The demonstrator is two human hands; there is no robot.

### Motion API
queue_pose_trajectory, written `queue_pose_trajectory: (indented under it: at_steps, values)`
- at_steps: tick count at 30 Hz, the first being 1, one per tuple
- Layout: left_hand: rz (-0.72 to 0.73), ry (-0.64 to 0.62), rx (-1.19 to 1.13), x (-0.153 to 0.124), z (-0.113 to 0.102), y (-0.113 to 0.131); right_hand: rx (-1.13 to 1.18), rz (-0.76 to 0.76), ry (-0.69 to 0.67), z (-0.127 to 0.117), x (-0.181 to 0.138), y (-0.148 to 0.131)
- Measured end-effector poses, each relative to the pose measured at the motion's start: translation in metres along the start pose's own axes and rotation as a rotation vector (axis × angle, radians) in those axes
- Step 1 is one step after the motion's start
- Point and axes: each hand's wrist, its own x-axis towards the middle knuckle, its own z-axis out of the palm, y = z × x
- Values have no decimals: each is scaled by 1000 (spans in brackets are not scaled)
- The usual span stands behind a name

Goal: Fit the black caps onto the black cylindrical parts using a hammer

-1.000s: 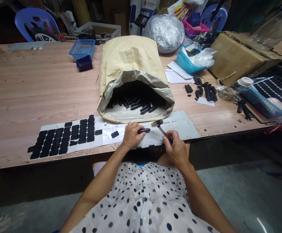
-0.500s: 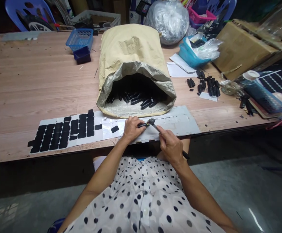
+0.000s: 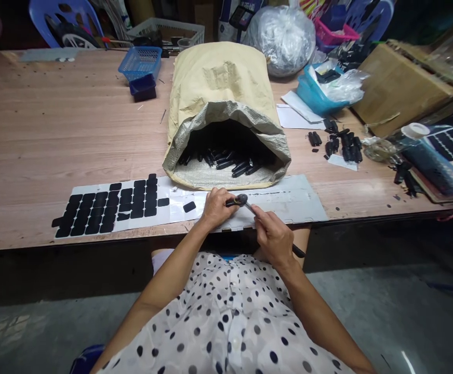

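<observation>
My left hand [image 3: 215, 208] is closed on a small black plastic part [image 3: 232, 203] and holds it down on a grey sheet [image 3: 289, 200] at the table's near edge. My right hand [image 3: 274, 236] grips the handle of a small hammer [image 3: 250, 206], and the hammer's head rests on the black part's end. Just beyond the hands lies an open tan sack [image 3: 222, 104] with several black parts [image 3: 226, 158] inside. To the left, a white sheet [image 3: 164, 202] carries several black rectangular pads [image 3: 109, 205].
A blue basket [image 3: 141, 62] and a dark tray [image 3: 143, 87] stand at the back left. Loose black parts [image 3: 341, 143], papers, a blue tub [image 3: 316, 96], a cardboard box [image 3: 398, 83] and a plastic bottle [image 3: 421, 143] crowd the right side. Bare wooden tabletop [image 3: 55, 124] stretches left.
The hammer head has come down from above the sheet onto the end of the black part. My right hand has slid nearer to the left hand.
</observation>
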Motion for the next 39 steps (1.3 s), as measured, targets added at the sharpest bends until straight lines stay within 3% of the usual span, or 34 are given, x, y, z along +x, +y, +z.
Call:
queue_pose_trajectory:
  at_steps: [4, 11, 16, 27, 30, 32, 36, 39]
  values:
    - [33, 12, -52, -3, -2, -5, -39, 84, 100, 3, 12, 14]
    - [18, 53, -185, -6, -6, -15, -227, 100, 48, 23, 28, 48]
    - [13, 59, -238, -9, -9, -14, -264, 98, 115, 34, 23, 44]
    - [8, 69, -267, -8, -15, -12, -243, 110, 79, 39, 22, 46]
    - [45, 58, -324, -21, -21, -3, -266, 98, 102, 40, 22, 44]
    - [63, -15, -437, -37, -23, 7, -269, 95, 98, 40, 23, 44]
    - [-132, -230, -783, -75, -16, 26, -249, 122, 75, 39, 23, 44]
    - [-338, -224, -925, -89, -6, 33, -230, 140, 39, 37, 24, 44]
